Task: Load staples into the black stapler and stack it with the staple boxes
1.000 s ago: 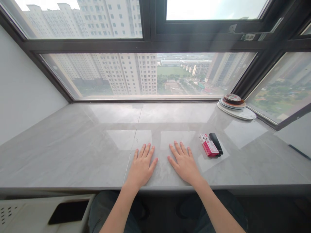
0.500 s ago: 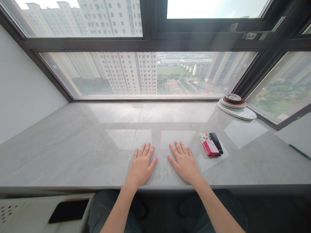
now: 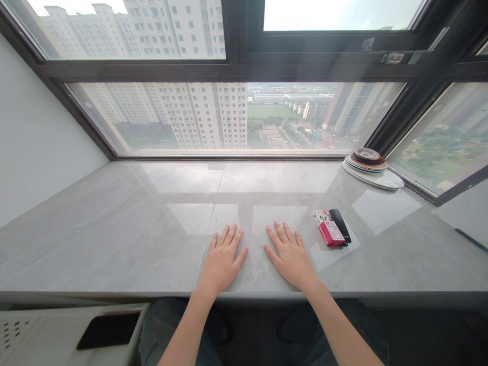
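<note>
My left hand [image 3: 223, 258] lies palm down on the grey marbled counter [image 3: 114, 239], its fingers spread and nothing in it. To its right, my right hand [image 3: 290, 255] rests flat in the same way, fingers apart and holding nothing; a gap separates the two hands. Right of my right hand lies a small pink and white box [image 3: 331, 231]. A black stapler-like object [image 3: 340, 225] sits directly against the box's right side. Neither hand touches these two objects.
A stack of round plates or mats [image 3: 369, 165] stands in the back right corner by the window frame [image 3: 229, 71]. Below the counter's front edge at the left is a whitish unit [image 3: 46, 330] with a dark opening.
</note>
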`<state>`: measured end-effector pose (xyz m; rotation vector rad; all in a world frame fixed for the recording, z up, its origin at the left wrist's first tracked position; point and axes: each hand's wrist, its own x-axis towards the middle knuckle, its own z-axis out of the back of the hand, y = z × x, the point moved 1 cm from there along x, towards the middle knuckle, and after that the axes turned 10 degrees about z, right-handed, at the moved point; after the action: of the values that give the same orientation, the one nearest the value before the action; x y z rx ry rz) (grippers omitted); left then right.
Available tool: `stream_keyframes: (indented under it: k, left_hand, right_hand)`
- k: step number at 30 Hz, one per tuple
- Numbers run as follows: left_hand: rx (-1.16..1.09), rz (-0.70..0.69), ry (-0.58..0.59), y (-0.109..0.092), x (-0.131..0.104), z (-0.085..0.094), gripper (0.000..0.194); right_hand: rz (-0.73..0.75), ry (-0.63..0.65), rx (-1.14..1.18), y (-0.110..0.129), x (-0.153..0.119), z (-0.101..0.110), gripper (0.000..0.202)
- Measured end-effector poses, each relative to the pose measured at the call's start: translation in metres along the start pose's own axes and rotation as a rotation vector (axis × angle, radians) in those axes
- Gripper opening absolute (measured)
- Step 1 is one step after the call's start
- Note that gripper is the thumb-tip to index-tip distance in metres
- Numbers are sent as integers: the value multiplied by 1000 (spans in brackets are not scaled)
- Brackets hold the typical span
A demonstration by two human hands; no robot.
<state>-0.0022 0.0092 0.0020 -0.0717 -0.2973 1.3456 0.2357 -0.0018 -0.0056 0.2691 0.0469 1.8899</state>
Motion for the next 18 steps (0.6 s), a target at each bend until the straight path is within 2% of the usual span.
stream_keyframes:
  k: [18]
  left_hand:
    - [-54,-1,0,2,0,-1,57]
  right_hand:
    - [9,-14,3,0,0,-1,63]
